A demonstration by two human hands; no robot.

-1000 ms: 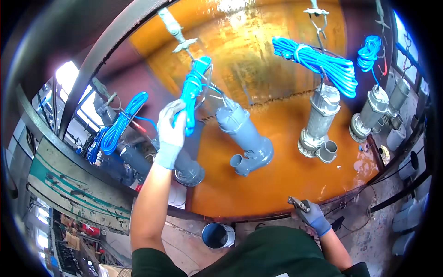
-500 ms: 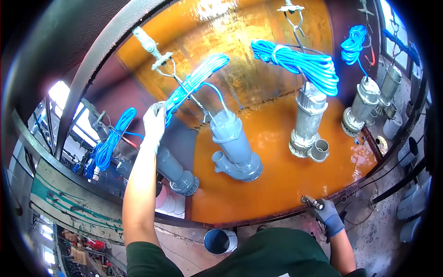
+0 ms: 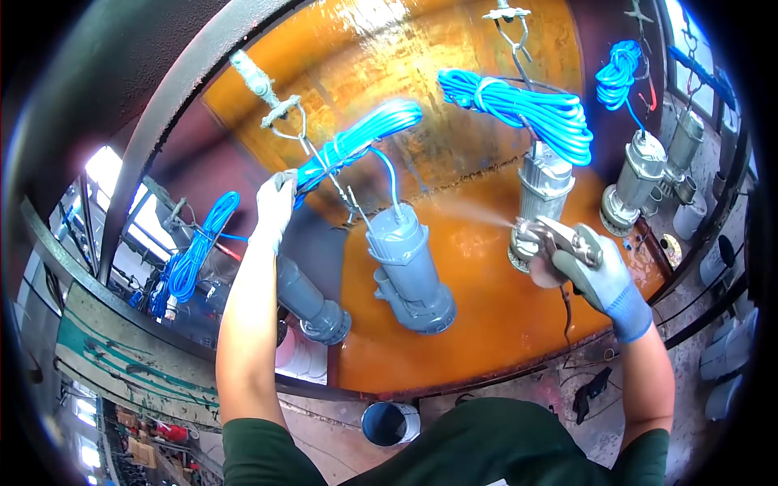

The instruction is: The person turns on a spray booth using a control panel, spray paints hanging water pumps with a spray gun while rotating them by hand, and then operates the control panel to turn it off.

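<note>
My left hand [image 3: 275,215], in a white glove, is closed on the near end of a bundled blue cable [image 3: 361,138]. Below the bundle a glossy grey submersible pump [image 3: 412,263] hangs from a hook, its side outlet partly turned away. My right hand [image 3: 609,279], in a pale glove with a blue cuff, grips a metal spray gun [image 3: 567,243] with a round cup under it. From its nozzle a pale mist streams left toward the top of the grey pump. The gun partly covers the lower end of a bare-metal pump [image 3: 546,182] hanging behind it.
An orange-coated booth wall and floor [image 3: 478,340] lie behind the pumps. More pumps hang at right [image 3: 636,182] and left [image 3: 312,304], with blue cable coils [image 3: 203,247]. A bucket [image 3: 391,424] stands by my body. The gun's hose [image 3: 566,316] trails down.
My right hand has raised the spray gun up from the booth's front edge, and mist now leaves it. The grey pump has turned on its hook, and its cable bundle has swung right.
</note>
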